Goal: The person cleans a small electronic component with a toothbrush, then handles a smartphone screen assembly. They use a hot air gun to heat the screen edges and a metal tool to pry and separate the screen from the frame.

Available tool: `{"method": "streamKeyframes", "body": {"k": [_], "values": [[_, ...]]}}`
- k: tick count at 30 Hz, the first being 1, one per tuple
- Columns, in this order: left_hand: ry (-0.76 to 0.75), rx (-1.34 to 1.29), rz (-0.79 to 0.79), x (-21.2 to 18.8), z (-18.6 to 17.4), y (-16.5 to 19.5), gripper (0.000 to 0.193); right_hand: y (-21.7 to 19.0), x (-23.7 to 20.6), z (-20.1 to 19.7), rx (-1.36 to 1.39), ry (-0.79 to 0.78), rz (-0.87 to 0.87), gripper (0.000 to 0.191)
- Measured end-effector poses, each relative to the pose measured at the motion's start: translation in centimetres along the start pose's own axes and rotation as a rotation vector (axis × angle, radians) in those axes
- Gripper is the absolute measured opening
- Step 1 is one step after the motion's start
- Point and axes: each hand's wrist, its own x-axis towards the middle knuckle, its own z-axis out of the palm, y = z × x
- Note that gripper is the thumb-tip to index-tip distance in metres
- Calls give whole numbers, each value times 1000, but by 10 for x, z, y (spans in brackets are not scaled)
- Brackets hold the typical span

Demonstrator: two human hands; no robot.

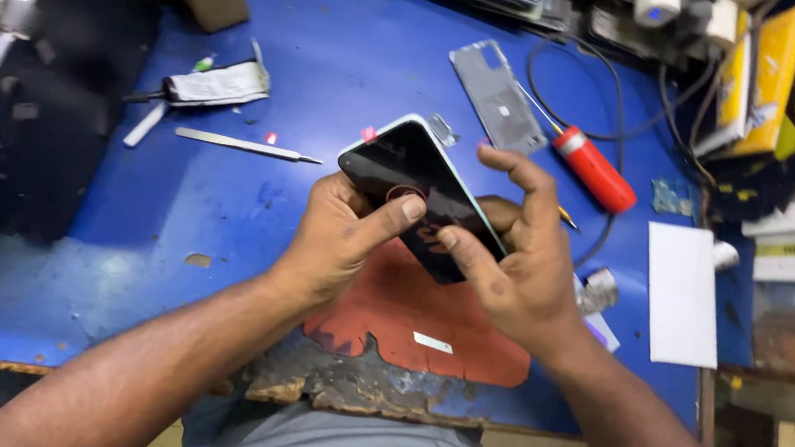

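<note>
A smartphone [407,172] with a dark glossy screen and a pale frame is held tilted above the worktop, its top end pointing away from me. My left hand [339,238] grips its left edge from below, thumb laid across the glass. My right hand [515,253] holds the lower right edge, thumb on the screen, index finger raised and bent over the phone. A small pink tab sticks out at the phone's upper left corner.
Under my hands lies a worn red mat [427,327] on the blue worktop [226,209]. A red-handled screwdriver [594,169], a grey phone back panel [497,96], a metal spudger [246,146], a white card [682,294] and cables lie around.
</note>
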Motion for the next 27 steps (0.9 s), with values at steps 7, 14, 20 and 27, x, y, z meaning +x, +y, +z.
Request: {"method": "streamKeyframes", "body": {"k": [7, 14, 20, 27], "values": [[53, -63, -130, 5, -3, -1, 22, 31, -1, 12, 104, 58, 7, 58], [93, 4, -187, 4, 0, -5, 20, 53, -11, 8, 67, 72, -129, 45], [96, 69, -213, 3, 0, -4, 22, 55, -11, 4, 126, 33, -92, 42], [127, 35, -226, 5, 2, -5, 23, 58, -10, 6, 148, 41, -46, 42]]}}
